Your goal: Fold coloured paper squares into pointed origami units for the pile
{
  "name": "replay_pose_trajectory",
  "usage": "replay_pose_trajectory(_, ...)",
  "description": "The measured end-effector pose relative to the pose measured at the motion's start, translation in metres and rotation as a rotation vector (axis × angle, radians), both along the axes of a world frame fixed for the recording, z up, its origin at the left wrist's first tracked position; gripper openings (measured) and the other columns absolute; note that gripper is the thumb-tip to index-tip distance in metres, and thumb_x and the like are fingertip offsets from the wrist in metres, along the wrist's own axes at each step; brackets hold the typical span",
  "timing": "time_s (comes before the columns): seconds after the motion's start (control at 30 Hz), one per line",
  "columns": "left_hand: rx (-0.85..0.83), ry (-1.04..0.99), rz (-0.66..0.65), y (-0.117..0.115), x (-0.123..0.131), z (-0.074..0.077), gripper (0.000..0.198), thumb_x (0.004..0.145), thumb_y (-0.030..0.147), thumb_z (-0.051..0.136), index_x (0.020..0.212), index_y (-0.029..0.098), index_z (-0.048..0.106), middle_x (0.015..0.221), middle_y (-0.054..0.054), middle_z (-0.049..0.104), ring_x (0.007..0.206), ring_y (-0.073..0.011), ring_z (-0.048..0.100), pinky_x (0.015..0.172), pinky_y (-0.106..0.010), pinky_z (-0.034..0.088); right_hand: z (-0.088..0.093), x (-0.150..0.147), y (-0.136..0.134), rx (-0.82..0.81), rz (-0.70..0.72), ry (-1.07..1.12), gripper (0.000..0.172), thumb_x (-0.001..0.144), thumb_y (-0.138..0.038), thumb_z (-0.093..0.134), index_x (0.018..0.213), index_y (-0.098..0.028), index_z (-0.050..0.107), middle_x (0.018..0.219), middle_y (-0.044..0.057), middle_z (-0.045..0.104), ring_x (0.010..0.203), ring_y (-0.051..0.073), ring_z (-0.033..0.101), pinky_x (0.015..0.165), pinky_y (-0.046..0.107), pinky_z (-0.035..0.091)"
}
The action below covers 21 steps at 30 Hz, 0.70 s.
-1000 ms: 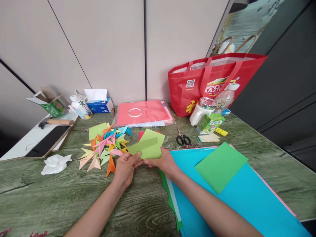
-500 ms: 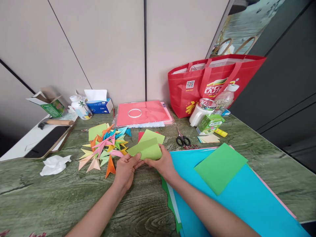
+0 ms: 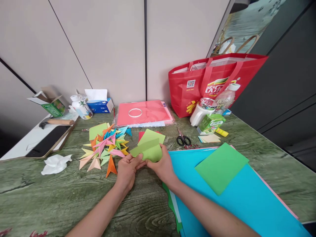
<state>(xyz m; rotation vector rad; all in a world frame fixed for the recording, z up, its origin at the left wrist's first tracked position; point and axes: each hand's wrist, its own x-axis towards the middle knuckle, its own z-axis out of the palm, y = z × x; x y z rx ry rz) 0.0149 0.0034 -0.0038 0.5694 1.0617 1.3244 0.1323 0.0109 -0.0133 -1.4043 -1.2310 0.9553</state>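
Note:
A light green sheet of paper point(image 3: 149, 152), bent along its length, is held up off the table between both hands. My left hand point(image 3: 127, 169) pinches its lower left edge, thumb on top. My right hand point(image 3: 163, 164) grips the lower right edge, its fingers partly hidden behind the sheet. Just behind it lies another light green square of paper point(image 3: 154, 135), with a bit of red paper point(image 3: 141, 135) showing beneath. Left of my hands is a heap of folded paper pieces point(image 3: 106, 144) in orange, pink, yellow, green and blue.
Blue sheets point(image 3: 237, 194) with a green square point(image 3: 222, 168) on top lie under and beside my right forearm. Black-handled scissors point(image 3: 183, 140) rest behind them. A red bag point(image 3: 187, 95), white mug point(image 3: 198, 113), tissue box point(image 3: 100, 105) and crumpled tissue point(image 3: 56, 164) stand or lie around.
The held sheet has bent more, its near flap curling down toward my fingers. Both hands keep their hold in nearly the same place.

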Motion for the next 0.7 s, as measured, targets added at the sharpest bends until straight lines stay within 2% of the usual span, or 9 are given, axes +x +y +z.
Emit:
replay_pose_trajectory(0.17, 0.008, -0.011, 0.013, 0.002, -0.002, -0.001, 0.026, 0.056, 0.018, 0.074, 0.08, 0.01, 0.065, 0.076, -0.005, 0.071, 0.064, -0.0155, 0.065, 0.065, -0.027, 0.055, -0.009, 0.001, 0.003, -0.012, 0.081, 0.102, 0.049, 0.054, -0.017, 0.062, 0.1, -0.017, 0.045, 0.089, 0.004, 0.06, 0.077, 0.017, 0.057, 0.065, 0.027, 0.048)
replay_pose_trajectory(0.27, 0.02, -0.009, 0.015, 0.004, -0.005, -0.001, 0.027, 0.057, 0.018, 0.073, 0.081, 0.01, 0.065, 0.076, -0.005, 0.071, 0.066, -0.0158, 0.065, 0.066, -0.028, 0.054, -0.013, 0.003, 0.006, -0.025, 0.13, 0.18, 0.049, 0.054, -0.013, 0.061, 0.1, -0.018, 0.045, 0.088, 0.003, 0.06, 0.077, 0.017, 0.058, 0.065, 0.027, 0.049)
replay_pose_trajectory(0.47, 0.039, 0.018, 0.045, 0.006, -0.009, 0.001, 0.027, 0.057, 0.02, 0.073, 0.08, 0.01, 0.065, 0.075, -0.006, 0.07, 0.07, -0.0184, 0.065, 0.071, -0.033, 0.053, -0.006, 0.005, 0.007, -0.129, 0.294, 0.493, 0.055, 0.053, -0.012, 0.063, 0.102, -0.02, 0.04, 0.082, 0.0, 0.061, 0.071, 0.017, 0.062, 0.065, 0.03, 0.052)
replay_pose_trajectory(0.6, 0.047, 0.029, 0.023, 0.004, -0.008, 0.003, 0.031, 0.057, 0.021, 0.073, 0.086, 0.01, 0.065, 0.08, -0.007, 0.07, 0.073, -0.0198, 0.065, 0.073, -0.034, 0.052, 0.001, 0.004, 0.004, -0.116, 0.242, 0.509, 0.058, 0.051, -0.016, 0.069, 0.103, -0.018, 0.043, 0.092, 0.004, 0.062, 0.08, 0.018, 0.061, 0.07, 0.03, 0.052)
replay_pose_trajectory(0.7, 0.051, 0.029, -0.011, 0.003, -0.007, 0.003, 0.031, 0.059, 0.021, 0.072, 0.088, 0.011, 0.065, 0.082, -0.007, 0.07, 0.075, -0.02, 0.065, 0.074, -0.034, 0.052, 0.001, 0.005, 0.003, -0.144, 0.191, 0.484, 0.062, 0.05, -0.019, 0.071, 0.105, -0.018, 0.043, 0.092, 0.004, 0.061, 0.077, 0.019, 0.06, 0.061, 0.031, 0.054)
